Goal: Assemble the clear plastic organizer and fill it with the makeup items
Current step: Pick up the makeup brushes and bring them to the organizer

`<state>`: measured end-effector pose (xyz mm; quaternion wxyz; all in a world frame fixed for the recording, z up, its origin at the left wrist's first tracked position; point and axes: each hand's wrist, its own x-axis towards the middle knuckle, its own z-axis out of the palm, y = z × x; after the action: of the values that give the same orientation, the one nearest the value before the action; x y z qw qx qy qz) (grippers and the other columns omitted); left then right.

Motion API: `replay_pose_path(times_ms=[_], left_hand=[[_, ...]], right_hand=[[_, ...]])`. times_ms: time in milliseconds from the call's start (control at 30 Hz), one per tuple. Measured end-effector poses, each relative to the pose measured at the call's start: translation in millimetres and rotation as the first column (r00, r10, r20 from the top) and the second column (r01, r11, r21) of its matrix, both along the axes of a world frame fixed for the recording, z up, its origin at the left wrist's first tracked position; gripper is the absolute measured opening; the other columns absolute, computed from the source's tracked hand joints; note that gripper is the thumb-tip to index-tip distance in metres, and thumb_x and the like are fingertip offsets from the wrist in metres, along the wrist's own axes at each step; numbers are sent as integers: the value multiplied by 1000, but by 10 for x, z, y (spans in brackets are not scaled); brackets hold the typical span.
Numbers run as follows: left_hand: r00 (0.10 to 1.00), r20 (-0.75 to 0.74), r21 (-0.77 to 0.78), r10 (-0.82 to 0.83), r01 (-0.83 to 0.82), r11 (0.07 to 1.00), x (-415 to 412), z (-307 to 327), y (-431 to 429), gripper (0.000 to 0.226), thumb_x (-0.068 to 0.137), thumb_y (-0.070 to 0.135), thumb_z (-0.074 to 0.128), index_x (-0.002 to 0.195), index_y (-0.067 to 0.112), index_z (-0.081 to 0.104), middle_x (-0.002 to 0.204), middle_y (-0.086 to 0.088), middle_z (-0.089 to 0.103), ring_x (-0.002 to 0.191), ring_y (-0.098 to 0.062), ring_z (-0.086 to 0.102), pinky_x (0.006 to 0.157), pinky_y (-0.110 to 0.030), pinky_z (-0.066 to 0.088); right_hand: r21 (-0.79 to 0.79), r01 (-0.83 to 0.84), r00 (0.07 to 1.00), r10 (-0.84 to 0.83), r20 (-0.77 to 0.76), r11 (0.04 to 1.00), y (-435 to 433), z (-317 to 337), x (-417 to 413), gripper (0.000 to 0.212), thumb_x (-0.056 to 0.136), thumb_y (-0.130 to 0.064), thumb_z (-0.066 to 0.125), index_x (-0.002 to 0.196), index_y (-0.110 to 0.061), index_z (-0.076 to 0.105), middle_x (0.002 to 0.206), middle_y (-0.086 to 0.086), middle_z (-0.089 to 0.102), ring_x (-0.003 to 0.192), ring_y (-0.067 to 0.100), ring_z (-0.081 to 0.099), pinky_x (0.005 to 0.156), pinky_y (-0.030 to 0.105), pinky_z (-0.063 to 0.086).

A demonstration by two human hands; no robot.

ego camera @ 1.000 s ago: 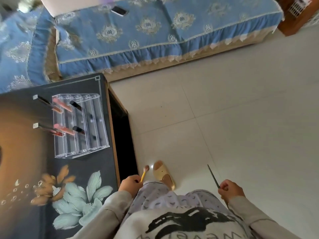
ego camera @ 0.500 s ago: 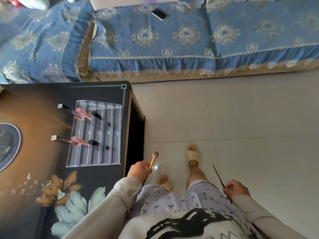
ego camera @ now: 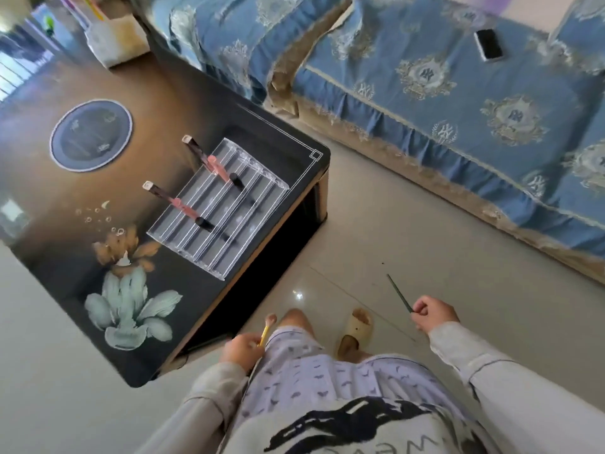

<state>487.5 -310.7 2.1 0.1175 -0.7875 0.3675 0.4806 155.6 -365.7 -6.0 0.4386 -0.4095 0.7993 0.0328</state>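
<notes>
The clear plastic organizer [ego camera: 218,206] lies on the dark table [ego camera: 157,103] near its right edge, with long parallel slots. Two rows of makeup sticks rest across it, a far row [ego camera: 212,163] and a near row [ego camera: 183,206], each with a dark tube, a pink tube and a black one. My left hand [ego camera: 242,350] grips a small yellow-handled brush [ego camera: 266,326] beside my knee, below the table edge. My right hand [ego camera: 433,314] pinches a thin dark pencil [ego camera: 400,293] over the floor. Both hands are away from the organizer.
A blue patterned sofa [ego camera: 458,103] runs along the back and right, with a phone [ego camera: 488,44] on it. A pale box [ego camera: 114,44] holding coloured items stands at the table's far end. A slipper [ego camera: 355,330] lies on the tiled floor by my leg.
The view has swung to the left and tilted, so the table now sits diagonally and more of it shows. Both hands keep their items and stay low near my lap.
</notes>
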Motion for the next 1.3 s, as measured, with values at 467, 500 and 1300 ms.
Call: replay_pose_path(times_ms=[467,500,1300], left_hand=[[922,14,43,387,-387,921,-106,-186,-141,24,86,15,56,108,15,66,109,-13,69,104,-27,63,72,-22,41],[924,21,35,382,-382,923,-57,-179,-232,24,86,15,56,107,15,67,109,-13,69,104,-27,63,74,-25,44],[722,-4,73,692,-690,720,-28,-158,-379,16,86,17,53,95,22,66,82,-1,56,89,-26,60,68,-20,34]], right_hand=[[72,-361,931,364,-31,930,-1154,-124,250,18,81,-1,59,69,-11,49,75,9,54,76,19,53,67,22,36],[61,-354,934,355,-22,933,-1232,-127,303,20,80,0,59,67,-11,48,76,9,54,76,19,53,63,24,36],[105,-980,164,986,-41,167,-2661,34,2121,16,87,-15,51,101,-10,58,111,14,66,102,30,61,82,30,47]])
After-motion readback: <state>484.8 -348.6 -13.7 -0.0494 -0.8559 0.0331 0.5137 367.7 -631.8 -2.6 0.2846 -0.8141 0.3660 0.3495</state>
